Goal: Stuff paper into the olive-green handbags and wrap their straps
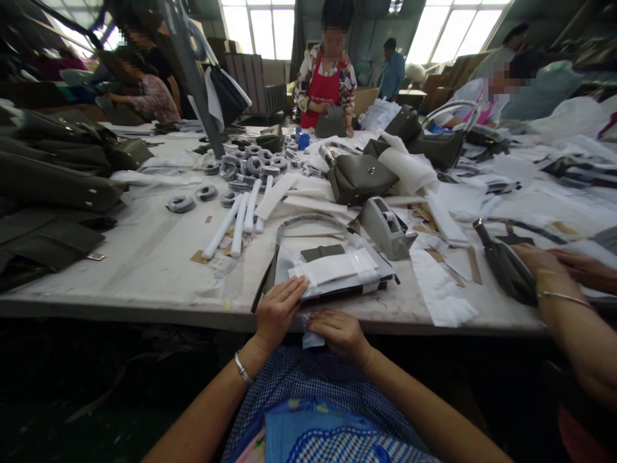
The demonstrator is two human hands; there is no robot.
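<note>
Now, left hand [279, 310] open on wrapped bag [337, 270], right hand [341, 333] tight around paper scrap [311, 339].

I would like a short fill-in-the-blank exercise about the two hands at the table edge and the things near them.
The left hand wears a silver ____ on its wrist.
The right hand pinches a small ____ scrap of paper.
The grey tape dispenser stands to the ____ of the wrapped bag.
Missing words: bracelet, white, right.
</note>
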